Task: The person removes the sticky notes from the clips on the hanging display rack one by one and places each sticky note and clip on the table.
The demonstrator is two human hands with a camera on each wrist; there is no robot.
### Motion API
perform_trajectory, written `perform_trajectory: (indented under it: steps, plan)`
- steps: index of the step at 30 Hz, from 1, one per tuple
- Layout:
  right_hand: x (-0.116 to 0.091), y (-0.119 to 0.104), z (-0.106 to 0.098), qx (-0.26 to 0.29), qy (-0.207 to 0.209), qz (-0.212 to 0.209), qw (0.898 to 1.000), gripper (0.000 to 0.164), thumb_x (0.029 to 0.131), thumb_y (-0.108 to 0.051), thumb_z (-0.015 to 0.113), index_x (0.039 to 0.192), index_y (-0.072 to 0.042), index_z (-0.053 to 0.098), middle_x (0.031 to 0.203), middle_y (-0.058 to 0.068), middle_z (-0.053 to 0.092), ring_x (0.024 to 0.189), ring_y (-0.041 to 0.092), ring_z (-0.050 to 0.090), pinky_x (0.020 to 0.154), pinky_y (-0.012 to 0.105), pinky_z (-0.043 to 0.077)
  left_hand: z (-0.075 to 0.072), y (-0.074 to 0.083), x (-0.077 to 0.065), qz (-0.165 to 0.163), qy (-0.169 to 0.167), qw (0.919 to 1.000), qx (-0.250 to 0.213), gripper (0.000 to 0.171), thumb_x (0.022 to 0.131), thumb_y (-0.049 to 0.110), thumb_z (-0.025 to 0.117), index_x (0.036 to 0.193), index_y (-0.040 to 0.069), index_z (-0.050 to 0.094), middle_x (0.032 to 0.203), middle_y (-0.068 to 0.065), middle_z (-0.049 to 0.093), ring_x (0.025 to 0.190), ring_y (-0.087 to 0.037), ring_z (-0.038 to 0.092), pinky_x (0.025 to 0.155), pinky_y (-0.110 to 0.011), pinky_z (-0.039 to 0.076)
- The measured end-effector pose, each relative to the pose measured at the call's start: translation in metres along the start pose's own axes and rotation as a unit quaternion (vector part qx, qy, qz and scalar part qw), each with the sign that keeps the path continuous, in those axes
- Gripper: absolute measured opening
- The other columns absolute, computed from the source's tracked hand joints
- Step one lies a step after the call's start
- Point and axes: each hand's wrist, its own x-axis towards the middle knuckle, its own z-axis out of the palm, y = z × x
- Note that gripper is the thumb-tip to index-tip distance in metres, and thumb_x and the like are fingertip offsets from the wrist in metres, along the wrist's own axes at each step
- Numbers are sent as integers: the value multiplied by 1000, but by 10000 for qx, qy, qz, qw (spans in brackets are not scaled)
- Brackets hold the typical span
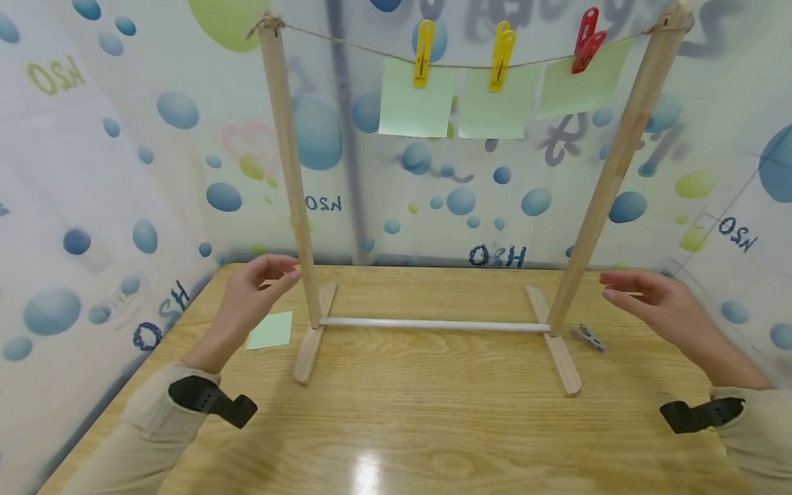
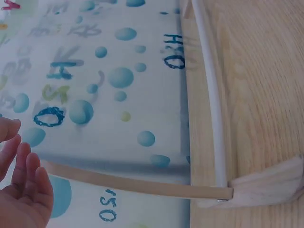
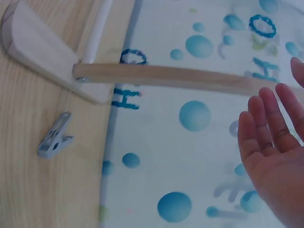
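Note:
My left hand hovers beside the rack's left wooden post, fingers loosely bent and holding nothing. A pale green paper square lies on the table just below it. To the right of the right post, my right hand is raised with relaxed fingers, likewise holding nothing. Near it on the table lies a grey clothespin. From the twine between the posts hang three green paper squares. Two yellow clothespins and red clothespins grip the twine there.
A white rod joins the posts low down, above the wooden table. Each post stands on a wooden foot that extends toward me. A bubble-patterned cloth hangs close behind the table.

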Motion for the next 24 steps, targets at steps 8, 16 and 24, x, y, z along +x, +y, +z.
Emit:
perform_trajectory:
  steps: [8,16,24]
  plan:
    - [13,-33,6,66,-180,-581,9981,28,88,-7,55,114,2,53,106,-12,57,91,-5,54,71,10,43,12,29,15,516,-362,9980,-77,28,87,22,58,108,4,58,93,-5,58,81,-7,54,67,-17,45]
    - [37,-67,7,146,-410,-1144,9925,26,87,-1,54,113,1,55,103,-17,58,90,1,55,71,11,44,29,52,38,927,-550,9940,-195,27,85,18,60,108,3,57,94,-8,58,81,-13,54,66,-21,45]
    - [54,-103,14,-33,-618,-1480,9870,26,88,-6,55,112,2,56,103,-12,59,91,2,54,72,12,44,40,68,51,1098,-674,9916,-54,26,84,16,62,106,4,58,97,-7,56,83,-16,53,68,-29,44]
